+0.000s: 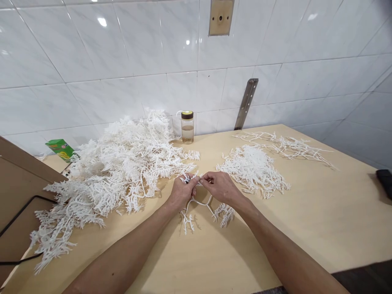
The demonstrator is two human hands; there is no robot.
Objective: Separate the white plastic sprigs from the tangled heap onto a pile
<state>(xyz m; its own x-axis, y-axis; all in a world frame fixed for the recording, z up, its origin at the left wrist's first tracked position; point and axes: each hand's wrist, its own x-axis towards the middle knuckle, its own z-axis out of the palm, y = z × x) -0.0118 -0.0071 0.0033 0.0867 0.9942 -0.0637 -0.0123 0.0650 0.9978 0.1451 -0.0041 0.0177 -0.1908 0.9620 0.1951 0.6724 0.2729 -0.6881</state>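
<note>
My left hand (183,191) is closed around part of a white branching plastic piece (200,202), above the middle of the table. Just right of it, my right hand (218,185) pinches the same piece near the left fingertips. Its thin stems hang below both hands, with one leafy tip by the right wrist. To the left is a large heap of white branched sprigs (122,159). On the right lies a smaller pile of short white sprigs (254,169), with bare white stems (294,148) behind it.
A bottle with liquid (187,128) stands near the tiled wall. At the left are a green box (61,149) and a brown cardboard box (21,196). A metal bracket (246,104) leans on the wall. A black object (384,183) sits at the right edge.
</note>
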